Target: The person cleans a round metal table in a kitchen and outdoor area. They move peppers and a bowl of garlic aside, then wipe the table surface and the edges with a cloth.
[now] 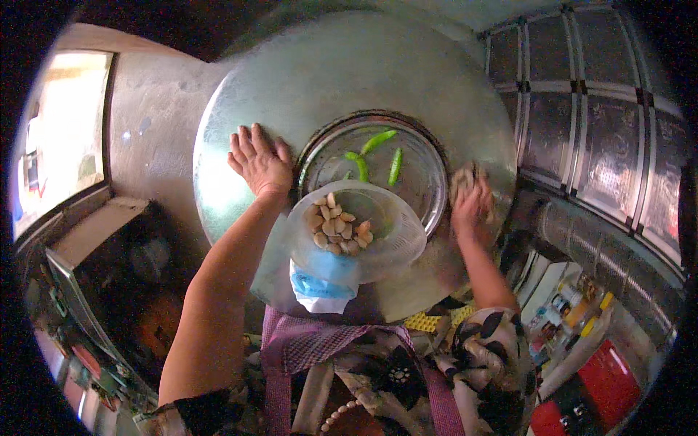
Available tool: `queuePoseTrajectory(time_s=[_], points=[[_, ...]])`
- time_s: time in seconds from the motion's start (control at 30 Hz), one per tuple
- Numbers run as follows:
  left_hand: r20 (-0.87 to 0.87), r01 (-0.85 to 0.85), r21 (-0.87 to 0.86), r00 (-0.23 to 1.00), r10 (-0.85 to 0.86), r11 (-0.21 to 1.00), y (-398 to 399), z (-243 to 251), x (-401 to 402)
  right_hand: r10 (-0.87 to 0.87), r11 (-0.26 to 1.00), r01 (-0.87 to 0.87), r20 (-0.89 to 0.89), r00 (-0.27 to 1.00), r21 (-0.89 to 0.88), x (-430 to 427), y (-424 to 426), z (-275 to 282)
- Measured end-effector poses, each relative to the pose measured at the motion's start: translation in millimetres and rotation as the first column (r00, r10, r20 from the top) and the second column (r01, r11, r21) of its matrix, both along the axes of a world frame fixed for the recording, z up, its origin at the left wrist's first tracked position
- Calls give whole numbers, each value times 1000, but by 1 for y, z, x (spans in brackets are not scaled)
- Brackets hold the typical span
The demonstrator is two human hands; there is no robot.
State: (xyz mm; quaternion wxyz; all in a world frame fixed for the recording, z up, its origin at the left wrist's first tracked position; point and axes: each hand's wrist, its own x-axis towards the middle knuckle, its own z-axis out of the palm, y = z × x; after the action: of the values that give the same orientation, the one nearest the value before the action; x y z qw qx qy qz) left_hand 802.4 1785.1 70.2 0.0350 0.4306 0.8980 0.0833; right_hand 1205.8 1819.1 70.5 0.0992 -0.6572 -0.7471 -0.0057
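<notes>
My left hand (263, 163) lies palm down with fingers spread on the round, shiny tabletop (349, 65), left of a round metal tray (420, 212). Green chili peppers (396, 166) lie on the tray. A translucent plastic basket (403, 240) overlaps the tray's near edge and contains garlic cloves (332, 223). Under its near side is a blue and white packet (324, 289). To the right of the tray, my right hand (473, 201) is blurred over a crumpled, greyish cloth (463, 180); its grip is unclear.
A bright window (68, 131) and a bare wall (158, 120) are at the left. Paneled dark doors (608, 147) stand at the right. Bottles and small packages (570, 305) sit on a shelf at the lower right, near a red and black item (608, 376).
</notes>
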Motion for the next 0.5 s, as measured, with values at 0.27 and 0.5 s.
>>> queuePoseTrajectory(time_s=[0.27,0.5], points=[[-69,5,10,998,-5,1000,2,-5,1,-46,987,63,-115,992,149,-71,173,6],[-119,19,17,993,-17,1000,1,-18,-7,-5,987,13,-50,999,158,-33,145,-6]])
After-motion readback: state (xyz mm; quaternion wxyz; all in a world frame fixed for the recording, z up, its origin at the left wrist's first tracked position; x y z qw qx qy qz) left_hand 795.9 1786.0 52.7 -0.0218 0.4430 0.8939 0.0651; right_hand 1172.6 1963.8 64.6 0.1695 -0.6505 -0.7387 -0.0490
